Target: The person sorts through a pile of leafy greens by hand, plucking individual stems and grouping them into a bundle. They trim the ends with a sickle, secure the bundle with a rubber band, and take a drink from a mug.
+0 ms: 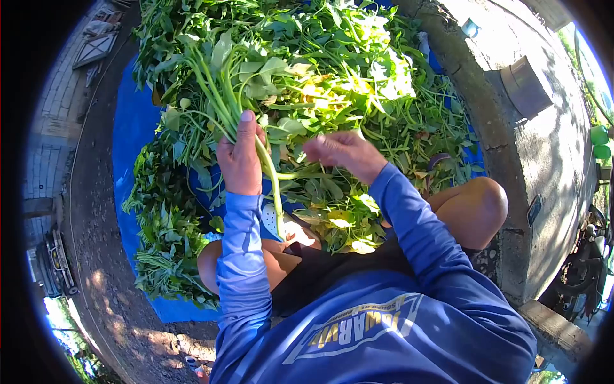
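Observation:
My left hand (241,155) is closed around a bunch of long-stemmed leafy greens (214,89), thumb pressed along the stems. The leaves point away from me, and one thick pale stem (274,185) hangs down past my wrist. To the right, my right hand (345,153) hovers above the heap, apart from the bunch. Its fingers are bent and smeared by motion, so I cannot make out anything in them. A large heap of loose leafy greens (320,109) spreads in front of me, with some yellowed leaves (339,224) near my legs.
Beneath the greens lies a blue tarp (137,121). More greens (169,256) are piled at its left side. A concrete ledge (499,153) runs along the right, with a grey container (526,88) and a small blue cup (470,28) on it. My bent knee (483,198) is beside it.

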Available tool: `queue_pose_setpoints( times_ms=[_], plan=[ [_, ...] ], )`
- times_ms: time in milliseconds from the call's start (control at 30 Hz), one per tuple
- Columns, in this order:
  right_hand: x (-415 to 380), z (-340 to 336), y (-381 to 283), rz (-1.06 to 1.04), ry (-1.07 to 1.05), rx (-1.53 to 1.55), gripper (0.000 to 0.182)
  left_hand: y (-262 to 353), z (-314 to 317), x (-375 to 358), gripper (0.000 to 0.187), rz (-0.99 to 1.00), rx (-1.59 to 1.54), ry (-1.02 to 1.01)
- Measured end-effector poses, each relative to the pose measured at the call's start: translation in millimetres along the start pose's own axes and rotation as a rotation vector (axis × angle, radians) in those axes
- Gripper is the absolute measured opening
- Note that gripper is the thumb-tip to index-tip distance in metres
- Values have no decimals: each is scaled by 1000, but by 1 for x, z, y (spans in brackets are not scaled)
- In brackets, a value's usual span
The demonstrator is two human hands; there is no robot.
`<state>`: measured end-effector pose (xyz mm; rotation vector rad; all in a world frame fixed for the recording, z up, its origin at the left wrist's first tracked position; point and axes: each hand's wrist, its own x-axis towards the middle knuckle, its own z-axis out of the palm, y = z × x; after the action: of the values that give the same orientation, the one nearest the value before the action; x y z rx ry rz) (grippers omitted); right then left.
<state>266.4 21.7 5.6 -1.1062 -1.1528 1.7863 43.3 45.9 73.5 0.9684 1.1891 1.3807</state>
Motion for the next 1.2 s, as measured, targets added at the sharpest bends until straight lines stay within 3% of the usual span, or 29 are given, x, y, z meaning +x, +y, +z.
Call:
queue_pose_setpoints(
  times_ms=[67, 100, 133, 200, 267, 300, 400, 433, 567, 633, 700, 733, 800, 867, 967, 1000, 1033, 1133, 1200],
  plan=[
    [46, -54, -13, -113, 641, -71, 34, 7, -18, 10, 35, 31, 67, -12],
    [81, -102, 5, -244, 917, -381, 26, 13, -24, 9, 34, 11, 60, -44],
    [104, -137, 12, -260, 1055, -635, 24, 16, -24, 7, 34, 18, 77, -51],
    [149, -191, 28, -84, 962, -1056, 27, 23, -23, 7, 34, 43, 116, -64],
    [185, -212, 46, 94, 855, -1263, 26, 26, -22, 5, 32, 33, 138, -60],
    [263, -270, 131, 45, 944, -1150, 30, 28, -20, 5, 31, 21, 133, -60],
    [228, -234, 55, 130, 299, -1945, 23, 26, -20, 4, 29, -36, 144, -65],
    [219, -216, 41, 149, 630, -1403, 28, 27, -20, 3, 29, -42, 146, -62],
    [234, -224, 18, 239, 300, -1577, 40, 27, -19, 6, 32, -12, 112, -47],
    [236, -228, 25, 257, 240, -1815, 43, 25, -17, 6, 31, -4, 146, -35],
    [269, -277, 44, 202, 360, -1545, 43, 29, -15, 8, 33, 4, 162, -28],
    [265, -268, 27, 165, 414, -1411, 44, 30, -17, 7, 33, -3, 157, -37],
    [221, -222, -54, 88, 45, -2197, 43, 31, -21, 7, 34, -15, 136, -58],
    [183, -207, -110, 36, 572, -1450, 46, 32, -24, 7, 33, 1, 133, -66],
    [138, -223, -175, -158, 570, -1424, 35, 32, -28, 7, 31, 2, 125, -67],
    [120, -225, -188, -274, 613, -1264, 30, 31, -29, 6, 31, 24, 133, -59],
    [102, -207, -206, -100, 675, -932, 33, 29, -30, 6, 30, 46, 144, -51],
    [69, -203, -228, -27, 464, -790, 33, 31, -31, 2, 30, 22, 146, -78],
    [49, -198, -262, -215, 615, -622, 28, 31, -31, 3, 29, 31, 131, -83]
  ],
)
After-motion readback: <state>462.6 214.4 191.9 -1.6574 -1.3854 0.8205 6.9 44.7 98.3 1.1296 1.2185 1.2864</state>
